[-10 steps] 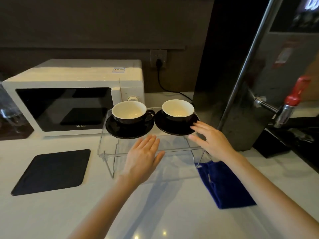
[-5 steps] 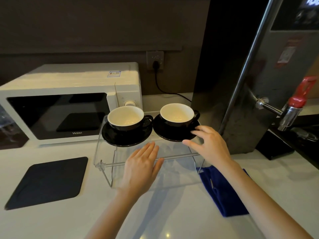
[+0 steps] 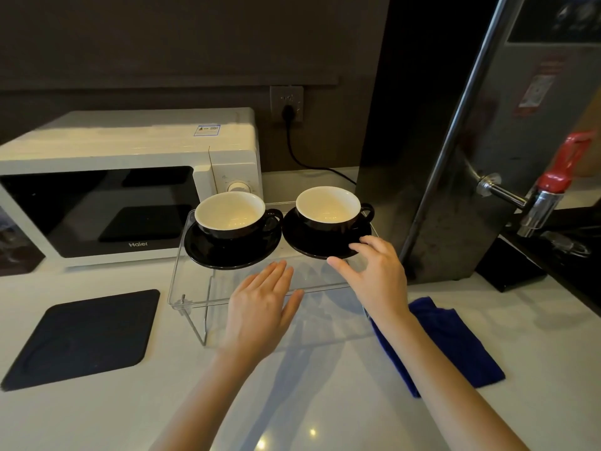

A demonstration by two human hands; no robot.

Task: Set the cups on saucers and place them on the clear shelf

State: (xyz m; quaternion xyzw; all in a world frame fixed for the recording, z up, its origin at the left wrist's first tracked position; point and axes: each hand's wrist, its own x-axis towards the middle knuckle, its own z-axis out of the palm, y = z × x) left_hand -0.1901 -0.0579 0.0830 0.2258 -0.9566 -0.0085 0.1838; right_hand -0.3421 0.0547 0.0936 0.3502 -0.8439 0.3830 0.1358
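Two black cups with white insides stand on black saucers on top of the clear shelf (image 3: 192, 288). The left cup (image 3: 231, 214) sits on the left saucer (image 3: 227, 253); the right cup (image 3: 328, 208) sits on the right saucer (image 3: 312, 240). My left hand (image 3: 260, 307) lies flat and open over the shelf's front edge, just in front of the left saucer and holding nothing. My right hand (image 3: 374, 275) hovers with spread fingers at the front right rim of the right saucer, its fingertips at or just above the rim.
A white microwave (image 3: 130, 177) stands behind the shelf on the left. A tall steel water boiler (image 3: 471, 157) with a red-handled tap (image 3: 553, 187) rises on the right. A black mat (image 3: 81, 336) lies at the left, a blue cloth (image 3: 455, 346) at the right of the white counter.
The view has shifted downward so the scene sits lower and larger. My right hand has drawn slightly back along the right saucer's rim, its fingers curling. My left hand stays flat on the shelf.
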